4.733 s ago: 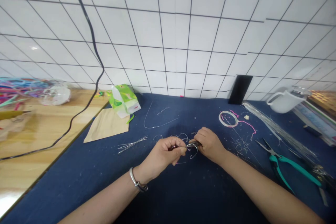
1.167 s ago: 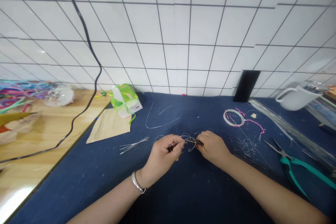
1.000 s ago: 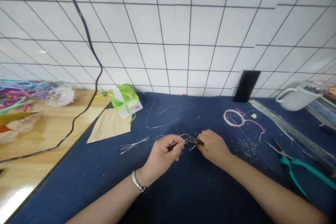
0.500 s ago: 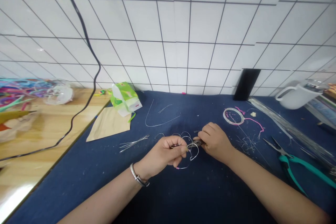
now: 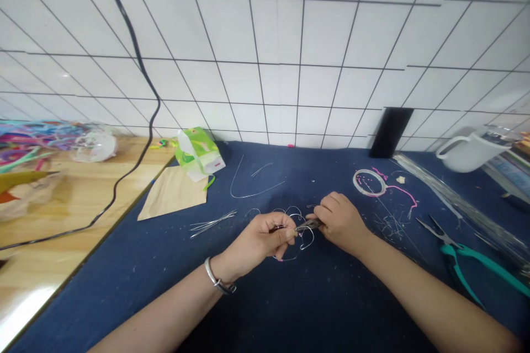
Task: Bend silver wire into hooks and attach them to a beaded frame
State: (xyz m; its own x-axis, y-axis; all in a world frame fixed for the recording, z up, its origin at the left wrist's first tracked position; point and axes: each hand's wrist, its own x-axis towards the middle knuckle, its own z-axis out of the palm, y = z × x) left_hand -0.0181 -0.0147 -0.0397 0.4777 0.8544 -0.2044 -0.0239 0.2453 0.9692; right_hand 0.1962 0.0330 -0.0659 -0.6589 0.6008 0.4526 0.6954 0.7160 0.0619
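Note:
My left hand pinches a piece of silvery bent wire between thumb and fingers. Loops of the wire curl out above and below the fingertips, and small pink bits show on it. My right hand is closed round a pair of dark pliers, whose jaws meet the wire right at my left fingertips. The pliers' handles are mostly hidden in my palm. Close by on the left, several straight wire pieces lie crossed on the dark blue cloth.
Teal-handled pliers lie at the right, near wire scraps and a round dish with pink beads. Behind are a long wire bundle, a white mug and a black object. A green packet stands left.
The wire loop below my left fingers has shifted up slightly and its pink end sits closer to the hand. Both hands keep nearly the same place and grip.

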